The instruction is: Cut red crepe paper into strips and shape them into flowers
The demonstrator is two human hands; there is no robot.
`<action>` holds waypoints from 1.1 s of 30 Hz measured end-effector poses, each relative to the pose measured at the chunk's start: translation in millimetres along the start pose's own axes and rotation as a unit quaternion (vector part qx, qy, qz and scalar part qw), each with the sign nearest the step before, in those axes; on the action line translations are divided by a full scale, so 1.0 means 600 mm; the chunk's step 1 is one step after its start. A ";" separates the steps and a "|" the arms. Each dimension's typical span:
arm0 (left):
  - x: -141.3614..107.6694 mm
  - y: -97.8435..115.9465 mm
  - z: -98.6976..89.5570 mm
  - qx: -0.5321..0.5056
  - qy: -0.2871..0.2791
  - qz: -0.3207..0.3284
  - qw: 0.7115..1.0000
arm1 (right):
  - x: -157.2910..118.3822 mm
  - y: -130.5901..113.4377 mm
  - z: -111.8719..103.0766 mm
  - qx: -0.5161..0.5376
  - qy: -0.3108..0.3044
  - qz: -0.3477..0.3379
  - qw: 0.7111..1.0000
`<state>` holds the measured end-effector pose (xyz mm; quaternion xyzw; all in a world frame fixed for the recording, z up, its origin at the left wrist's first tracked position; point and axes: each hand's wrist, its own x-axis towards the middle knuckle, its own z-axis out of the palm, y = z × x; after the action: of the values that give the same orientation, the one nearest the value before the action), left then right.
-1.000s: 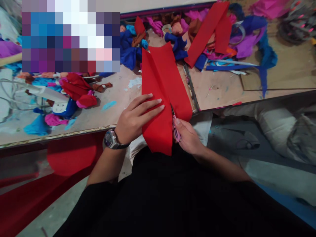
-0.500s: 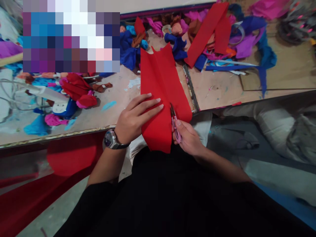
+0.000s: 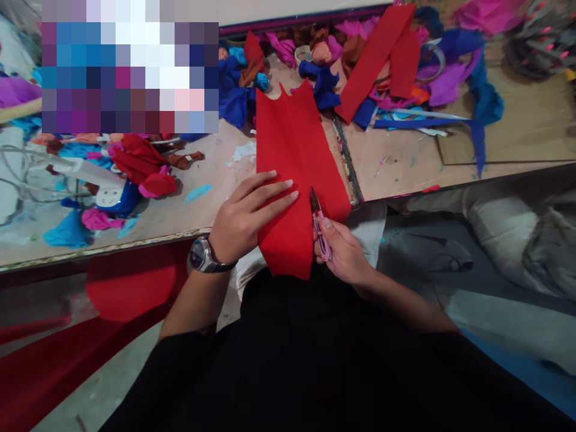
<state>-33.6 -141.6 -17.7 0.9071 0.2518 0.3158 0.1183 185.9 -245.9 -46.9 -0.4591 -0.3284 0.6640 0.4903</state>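
Observation:
A long sheet of red crepe paper (image 3: 288, 135) lies over the table's front edge, its near end hanging toward my lap. My left hand (image 3: 247, 213) rests flat on the paper's left half, fingers stretched out. Gripped in my right hand (image 3: 344, 249) is a small pair of scissors (image 3: 318, 225) with pink handles, its blades pointing away from me at the slit in the paper. The blades stand slightly apart. Right of the slit, the paper curls down beside my right hand.
Scraps of coloured paper (image 3: 238, 90) crowd the back of the table (image 3: 225, 156). Red strips (image 3: 378, 63) and a tape roll (image 3: 434, 63) lie back right. A blue-and-white power strip (image 3: 117, 195) sits at left. Red paper (image 3: 130, 282) hangs below the table's left edge.
The scissors' blades are spread a little wider than before. Both hands and the red paper have stayed nearly in place.

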 end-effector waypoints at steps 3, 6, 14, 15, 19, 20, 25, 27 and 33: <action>0.000 0.000 0.001 0.007 0.002 0.005 1.000 | 0.001 -0.002 0.001 -0.001 0.007 0.002 1.000; -0.001 0.000 0.001 0.014 0.009 0.001 1.000 | 0.000 -0.003 0.001 -0.001 0.007 0.010 1.000; -0.002 -0.002 0.003 0.006 0.012 -0.002 1.000 | -0.009 0.015 0.001 0.024 0.008 0.030 0.999; -0.002 -0.002 0.003 0.006 0.012 -0.001 1.000 | -0.009 0.018 0.003 0.029 0.009 0.031 0.999; -0.002 0.000 0.002 -0.001 0.005 -0.003 1.000 | -0.008 0.022 0.006 0.039 0.015 0.030 0.999; -0.002 0.001 0.002 -0.005 0.001 -0.004 1.000 | -0.007 0.021 0.006 0.036 0.016 0.027 0.999; -0.004 0.004 0.000 -0.016 -0.011 -0.007 1.000 | 0.004 0.011 0.001 0.001 0.020 0.009 1.000; -0.005 0.006 0.000 -0.015 -0.011 -0.005 1.000 | 0.007 0.007 0.001 -0.005 0.020 0.006 1.000; -0.004 0.011 -0.002 -0.005 -0.014 0.007 1.000 | 0.014 -0.002 0.004 -0.012 0.022 -0.005 1.000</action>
<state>-33.3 -148.6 -15.6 0.9126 0.2422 0.3052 0.1240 183.6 -237.2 -47.3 -0.4780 -0.3272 0.6475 0.4952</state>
